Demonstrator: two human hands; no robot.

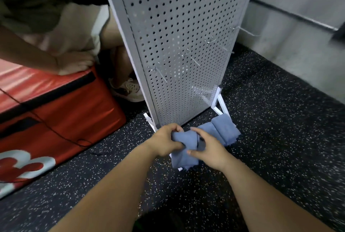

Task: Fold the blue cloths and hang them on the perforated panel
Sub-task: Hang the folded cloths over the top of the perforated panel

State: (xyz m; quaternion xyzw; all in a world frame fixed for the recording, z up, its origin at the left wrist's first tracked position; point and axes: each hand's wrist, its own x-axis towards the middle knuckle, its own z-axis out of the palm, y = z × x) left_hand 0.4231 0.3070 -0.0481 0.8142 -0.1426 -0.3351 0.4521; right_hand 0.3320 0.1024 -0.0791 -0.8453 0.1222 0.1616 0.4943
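Head cam: hands, left [164,140] & right [211,150], both grip blue cloth [183,159] btwn them.

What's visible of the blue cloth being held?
The blue cloth is soft, matte, towel-like fabric, bunched and partly folded, not flat. The left hand and right hand pinch its upper part from either side. Its lower end hangs low over the speckled floor, before the perforated panel.

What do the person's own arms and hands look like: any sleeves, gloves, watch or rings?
The left hand and right hand wear no gloves; no ring shows on the fingers. The left forearm and right forearm carry no sleeve, watch or strap within the frame.
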